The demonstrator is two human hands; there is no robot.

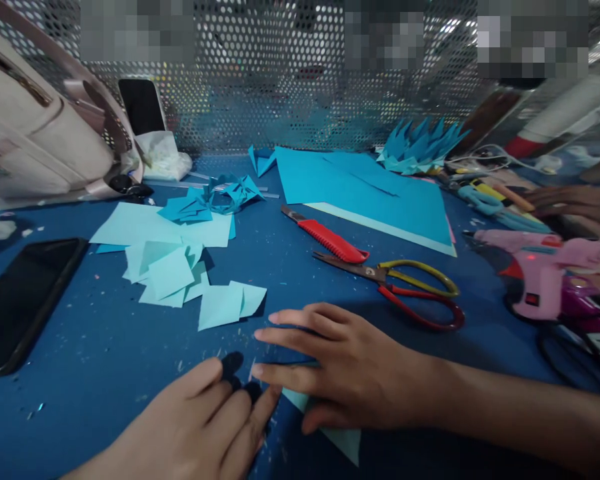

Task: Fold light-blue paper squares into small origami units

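Note:
My right hand lies flat, fingers spread, pressing down a light blue piece of paper on the blue table near its front edge. Only the paper's lower corner and an edge show from under the palm. My left hand rests beside it at the bottom centre, fingertips touching the table next to the right hand's fingers. Whether the left fingers touch the paper is hidden.
Folded light blue squares lie to the left, larger blue sheets at the back. Scissors and a red utility knife lie behind my right hand. A phone is left, a pink glue gun and another person's hand right.

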